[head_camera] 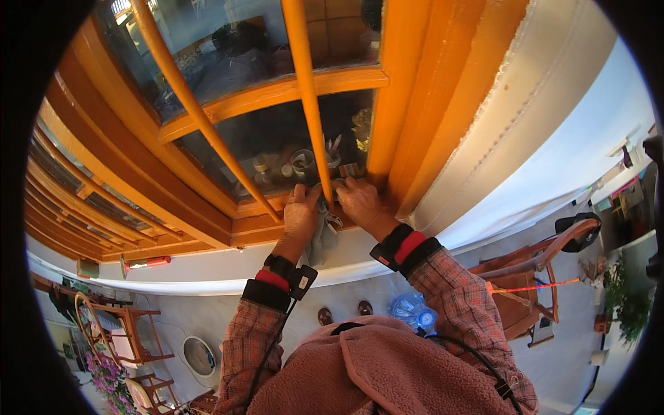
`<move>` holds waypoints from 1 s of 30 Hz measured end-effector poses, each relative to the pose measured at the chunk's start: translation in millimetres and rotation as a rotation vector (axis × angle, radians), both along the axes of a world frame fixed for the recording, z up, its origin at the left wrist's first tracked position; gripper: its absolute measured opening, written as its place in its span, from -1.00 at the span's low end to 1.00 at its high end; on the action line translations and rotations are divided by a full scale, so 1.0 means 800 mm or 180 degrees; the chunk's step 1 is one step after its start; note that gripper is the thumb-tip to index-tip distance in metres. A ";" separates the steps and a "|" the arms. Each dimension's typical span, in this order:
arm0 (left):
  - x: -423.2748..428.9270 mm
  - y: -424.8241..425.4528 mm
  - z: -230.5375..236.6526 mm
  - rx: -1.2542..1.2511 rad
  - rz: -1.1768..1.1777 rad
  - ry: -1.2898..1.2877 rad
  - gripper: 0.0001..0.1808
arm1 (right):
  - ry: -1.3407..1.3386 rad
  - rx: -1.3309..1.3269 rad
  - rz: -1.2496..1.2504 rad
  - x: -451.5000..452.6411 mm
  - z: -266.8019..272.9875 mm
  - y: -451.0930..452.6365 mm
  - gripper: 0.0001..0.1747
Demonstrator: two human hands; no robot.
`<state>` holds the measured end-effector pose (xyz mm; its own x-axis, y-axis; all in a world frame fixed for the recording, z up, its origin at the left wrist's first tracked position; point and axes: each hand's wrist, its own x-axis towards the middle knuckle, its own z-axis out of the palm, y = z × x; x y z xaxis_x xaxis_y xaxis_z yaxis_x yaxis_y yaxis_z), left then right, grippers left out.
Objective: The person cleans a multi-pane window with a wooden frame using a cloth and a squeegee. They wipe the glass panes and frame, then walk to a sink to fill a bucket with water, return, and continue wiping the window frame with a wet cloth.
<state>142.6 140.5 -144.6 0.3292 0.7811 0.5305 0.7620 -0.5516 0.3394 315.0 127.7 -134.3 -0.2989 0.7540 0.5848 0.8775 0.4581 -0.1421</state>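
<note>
My left hand [301,213] and my right hand [360,201] meet at the foot of an orange-painted window bar [311,104], one on each side of it. Between them they pinch a grey cloth [324,238] that passes by the bar and hangs down over the sill. A small white patch, perhaps a label, shows on the cloth. Behind the bar is a glass pane [259,135] in an orange wooden window frame [280,96]. My fingertips are partly hidden against the bottom rail. A second bar [207,129] stands left of my left hand.
A red-handled tool [149,263] lies on the white ledge [207,267] at left. Below are a wooden chair [524,280], a blue water bottle [412,311], a basin [198,356] and purple flowers [106,373]. Jars [302,162] stand behind the glass.
</note>
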 end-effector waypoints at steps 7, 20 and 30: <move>0.011 0.021 0.004 0.0146 -0.0480 0.0118 -0.65 | -0.0049 -0.0280 -0.0750 0.009 -0.009 -0.010 -0.77; 0.013 0.021 -0.001 -0.0057 -0.0493 -0.0117 -0.55 | 0.0164 -0.0166 -0.0477 0.015 0.005 -0.015 -0.83; -0.006 0.006 0.009 -0.0126 0.0018 0.0173 -0.61 | 0.0404 -0.0345 0.0074 0.009 0.003 -0.002 -0.79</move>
<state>137.6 145.4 -137.2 0.3522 0.8031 0.4806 0.7829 -0.5342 0.3190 322.1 126.2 -131.7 -0.2460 0.8084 0.5347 0.8386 0.4541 -0.3008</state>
